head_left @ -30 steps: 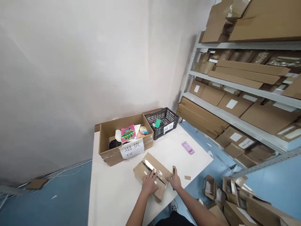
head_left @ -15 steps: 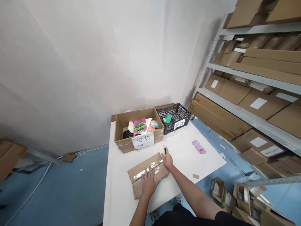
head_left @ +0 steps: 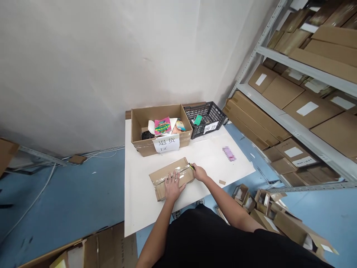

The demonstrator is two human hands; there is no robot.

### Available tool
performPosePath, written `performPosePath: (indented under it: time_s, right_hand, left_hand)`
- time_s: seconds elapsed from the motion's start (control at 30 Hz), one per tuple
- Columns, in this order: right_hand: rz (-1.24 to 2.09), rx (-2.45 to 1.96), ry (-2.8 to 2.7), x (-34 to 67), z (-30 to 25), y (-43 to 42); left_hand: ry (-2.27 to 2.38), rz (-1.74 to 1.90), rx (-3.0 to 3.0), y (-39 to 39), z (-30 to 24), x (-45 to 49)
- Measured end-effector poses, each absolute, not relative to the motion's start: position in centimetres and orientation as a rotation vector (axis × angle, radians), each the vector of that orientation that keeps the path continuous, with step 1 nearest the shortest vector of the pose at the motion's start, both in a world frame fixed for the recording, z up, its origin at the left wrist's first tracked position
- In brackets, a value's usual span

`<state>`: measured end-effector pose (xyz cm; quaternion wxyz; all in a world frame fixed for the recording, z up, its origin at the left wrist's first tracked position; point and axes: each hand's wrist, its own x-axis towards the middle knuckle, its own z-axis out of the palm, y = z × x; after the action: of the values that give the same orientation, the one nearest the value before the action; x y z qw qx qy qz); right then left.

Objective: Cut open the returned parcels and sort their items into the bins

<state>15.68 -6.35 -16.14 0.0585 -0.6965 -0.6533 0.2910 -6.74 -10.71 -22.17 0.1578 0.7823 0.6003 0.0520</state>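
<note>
A taped cardboard box (head_left: 166, 169) lies on the white table (head_left: 141, 208), a strip of shiny clear tape running along its middle seam. My left hand (head_left: 173, 188) rests on top of the box with its fingers spread. In my right hand (head_left: 199, 172) is a slim yellow-and-black box cutter (head_left: 191, 166), gripped at the right end of the box. Its tip is at the end of the taped seam; whether the blade is in the tape I cannot tell.
Behind stand an open carton (head_left: 145, 149) with booklets and a black plastic crate (head_left: 196, 131), both with paper signs. A blurred purple item (head_left: 229, 153) and a small cardboard scrap (head_left: 222, 182) lie at right. Shelving (head_left: 281, 111) with boxes fills the right; open cartons (head_left: 262, 201) sit on the floor.
My right hand has tilted the box cutter from upright down toward the seam at the box's right end. My left hand stays on the box. The view has tipped downward.
</note>
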Motion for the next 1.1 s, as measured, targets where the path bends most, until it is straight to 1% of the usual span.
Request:
performPosePath:
  time_s: [0.2, 0.4, 0.57, 0.8, 0.97, 1.1]
  right_hand:
    - [0.939, -2.1, -2.043, 15.7, -14.9, -5.6]
    - [0.87, -2.041, -2.018, 16.2, -16.2, -6.6]
    - [0.851, -2.168, -2.063, 15.1, -17.1, -6.5]
    - [0.979, -2.291, -2.024, 13.8, -15.8, -5.0]
    - [1.011, -2.28, -1.975, 14.4, -15.9, -8.1]
    - [0.847, -2.192, -1.813, 16.5, -17.7, -12.8]
  left_hand:
    - [1.71, 0.132, 2.232, -10.7, -21.9, -6.7]
    - [1.72, 0.144, 2.228, -10.8, -22.0, -6.5]
    - [1.72, 0.118, 2.235, -10.8, -21.7, -6.5]
    - [1.735, 0.076, 2.219, -10.7, -21.5, -6.6]
    - [1.71, 0.08, 2.21, -10.8, -21.2, -6.8]
    - [1.686, 0.165, 2.249, -10.8, -21.1, -7.9]
